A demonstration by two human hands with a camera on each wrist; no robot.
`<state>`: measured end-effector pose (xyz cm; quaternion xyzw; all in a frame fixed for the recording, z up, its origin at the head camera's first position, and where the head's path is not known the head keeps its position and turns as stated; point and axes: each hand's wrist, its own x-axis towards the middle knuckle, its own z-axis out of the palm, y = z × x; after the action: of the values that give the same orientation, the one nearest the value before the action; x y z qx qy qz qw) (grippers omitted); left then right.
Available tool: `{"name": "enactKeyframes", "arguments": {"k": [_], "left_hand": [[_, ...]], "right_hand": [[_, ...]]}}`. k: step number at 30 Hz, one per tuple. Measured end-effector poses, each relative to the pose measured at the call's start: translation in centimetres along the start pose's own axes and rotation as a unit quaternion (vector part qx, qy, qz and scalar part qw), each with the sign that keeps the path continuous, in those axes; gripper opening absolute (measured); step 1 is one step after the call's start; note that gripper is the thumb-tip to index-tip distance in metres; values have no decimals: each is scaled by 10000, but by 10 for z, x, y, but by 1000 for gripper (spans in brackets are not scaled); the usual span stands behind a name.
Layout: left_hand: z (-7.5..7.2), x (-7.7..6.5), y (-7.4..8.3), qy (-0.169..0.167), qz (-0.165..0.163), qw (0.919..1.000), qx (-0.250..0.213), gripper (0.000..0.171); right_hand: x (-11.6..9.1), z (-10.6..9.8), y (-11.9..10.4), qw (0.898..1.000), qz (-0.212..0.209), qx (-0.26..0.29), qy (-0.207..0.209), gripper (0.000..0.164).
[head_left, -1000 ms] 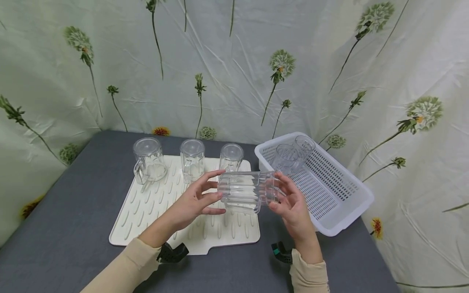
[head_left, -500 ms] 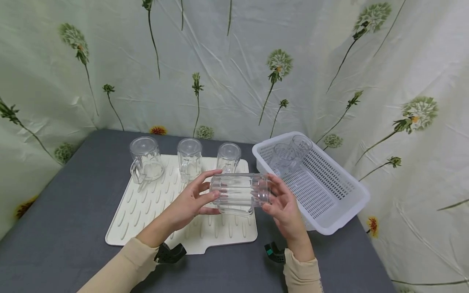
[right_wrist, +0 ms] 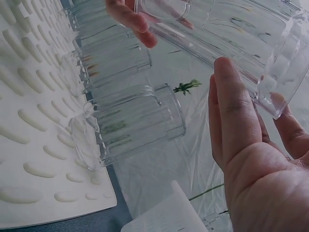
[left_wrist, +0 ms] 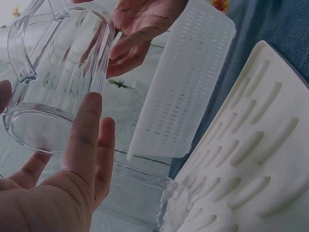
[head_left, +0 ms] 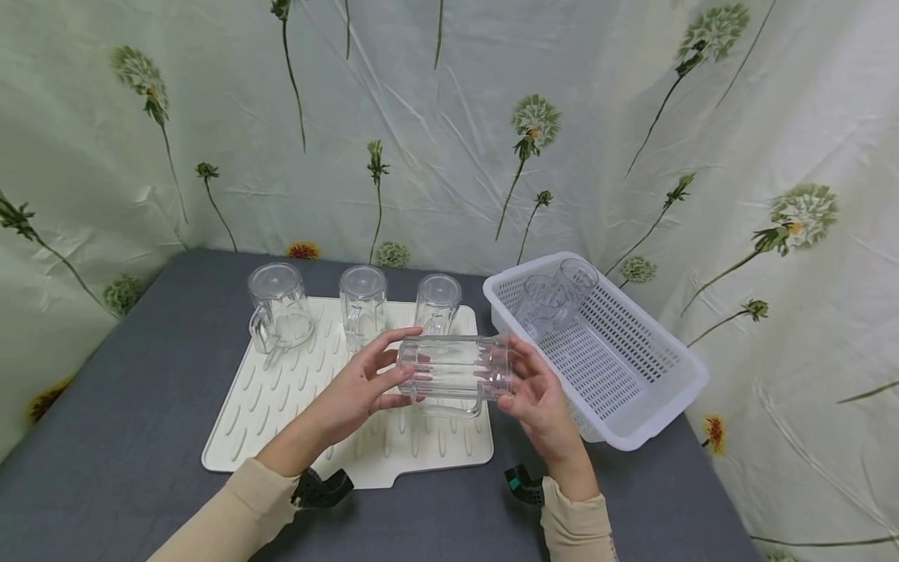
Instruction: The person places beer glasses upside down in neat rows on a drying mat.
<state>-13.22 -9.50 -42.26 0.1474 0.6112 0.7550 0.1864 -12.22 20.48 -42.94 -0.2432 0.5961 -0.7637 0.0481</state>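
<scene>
A clear glass mug (head_left: 449,367) lies on its side in the air between both hands, over the white draining mat (head_left: 281,425). My left hand (head_left: 361,386) grips its base end with thumb and fingers. At the other end my right hand (head_left: 541,394) holds it by the rim. The mug's handle (head_left: 456,408) hangs on the side towards me. Behind it, upside down along the mat's far side, stand a left mug (head_left: 281,300), a middle mug (head_left: 363,304) and a right mug (head_left: 438,299), the last partly covered by the held one.
A white perforated basket (head_left: 677,417) stands slanted to the right of the mat. Clear glasses (head_left: 544,300) lie in its far end. The dark cloth-covered table (head_left: 140,375) meets a flowered curtain (head_left: 449,156) at the back and sides.
Both hands have shifted a little left with the mug. The mug has rolled slightly, so its handle shows more clearly below its body. The head view has turned slightly too.
</scene>
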Motion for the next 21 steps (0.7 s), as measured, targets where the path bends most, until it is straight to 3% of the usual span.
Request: {"name": "enactKeyframes", "arguments": {"k": [21], "left_hand": [[-15, -12, 7, 242, 79, 9984, 500, 59]], "right_hand": [[4, 4, 5, 9982, 372, -135, -454, 84]]}}
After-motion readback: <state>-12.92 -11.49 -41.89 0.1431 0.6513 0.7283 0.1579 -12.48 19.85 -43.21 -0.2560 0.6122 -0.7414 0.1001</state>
